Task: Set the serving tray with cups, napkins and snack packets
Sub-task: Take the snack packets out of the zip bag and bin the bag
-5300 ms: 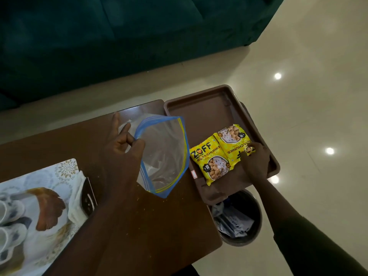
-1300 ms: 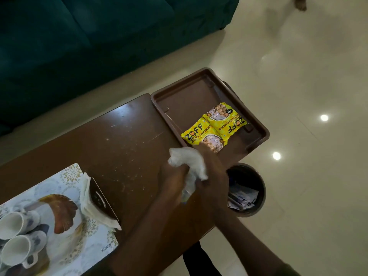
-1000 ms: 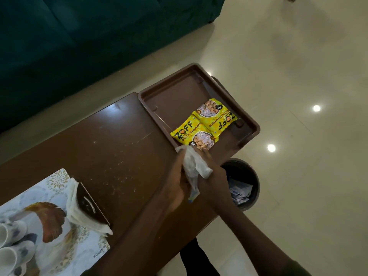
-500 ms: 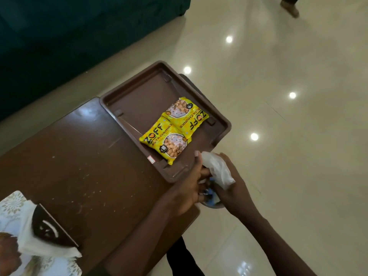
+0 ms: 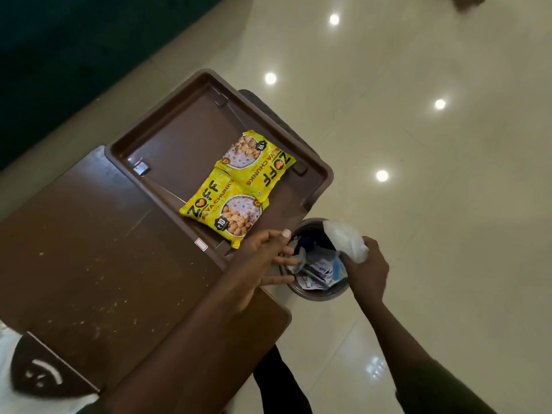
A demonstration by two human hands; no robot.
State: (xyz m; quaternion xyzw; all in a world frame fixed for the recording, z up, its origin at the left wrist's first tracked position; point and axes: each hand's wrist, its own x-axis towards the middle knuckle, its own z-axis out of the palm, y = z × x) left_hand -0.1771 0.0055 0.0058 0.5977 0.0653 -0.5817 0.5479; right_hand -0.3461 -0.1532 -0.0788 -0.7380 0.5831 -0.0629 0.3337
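A brown serving tray (image 5: pixel 167 121) rests on the right end of the dark wooden table (image 5: pixel 98 249), overhanging its edge. Two yellow snack packets (image 5: pixel 236 189) lie side by side in the tray's near half. My right hand (image 5: pixel 366 270) is shut on a crumpled clear plastic bag (image 5: pixel 346 240), held over a round waste bin (image 5: pixel 322 291) on the floor. My left hand (image 5: pixel 268 255) hovers with fingers spread at the tray's near corner, beside the bin's rim. A napkin holder (image 5: pixel 41 375) with white napkins shows at the bottom left. No cups are in view.
The bin holds crumpled wrappers and paper. Glossy cream floor tiles (image 5: pixel 433 174) spread to the right, with light reflections. A dark green sofa (image 5: pixel 74 49) stands beyond the table. My dark trouser leg (image 5: pixel 277 383) shows below the table edge.
Both hands crumpled the plastic bag and carried it right, off the table to above the bin. The left hand has let go of it. The view swung right, so the cups left the frame.
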